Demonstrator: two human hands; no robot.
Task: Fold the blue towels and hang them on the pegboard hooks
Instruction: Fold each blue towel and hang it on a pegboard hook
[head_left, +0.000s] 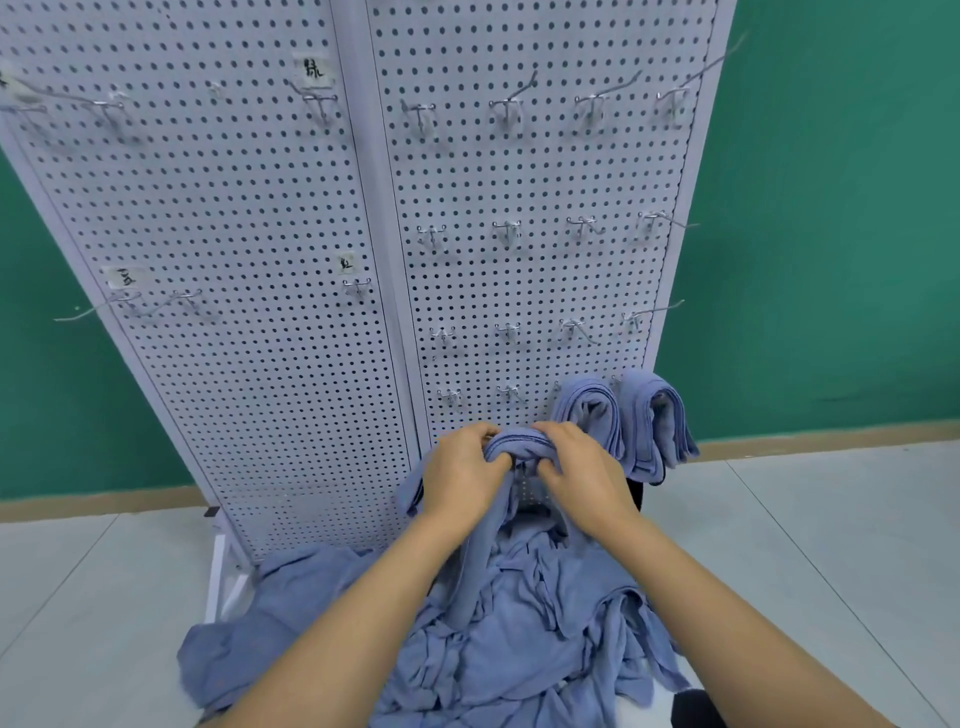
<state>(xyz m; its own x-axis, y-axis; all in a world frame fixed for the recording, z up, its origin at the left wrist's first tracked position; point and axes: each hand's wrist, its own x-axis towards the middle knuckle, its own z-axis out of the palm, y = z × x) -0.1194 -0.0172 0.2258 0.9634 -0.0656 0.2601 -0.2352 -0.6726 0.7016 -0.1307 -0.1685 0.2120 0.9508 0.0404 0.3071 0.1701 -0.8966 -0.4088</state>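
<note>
Already two folded towels (623, 415) hang at the pegboard's (260, 260) lower right, left hand (462, 467) and right hand (582, 467) each keep a grip clamped on a third towel (517, 447), crumpled pile (519, 623) below not yet folded.

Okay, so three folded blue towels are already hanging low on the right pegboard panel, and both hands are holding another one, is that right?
Not quite. The head view shows two folded towels hanging low on the right pegboard panel, not three. The left hand and right hand are indeed holding a third towel beside them.
</note>
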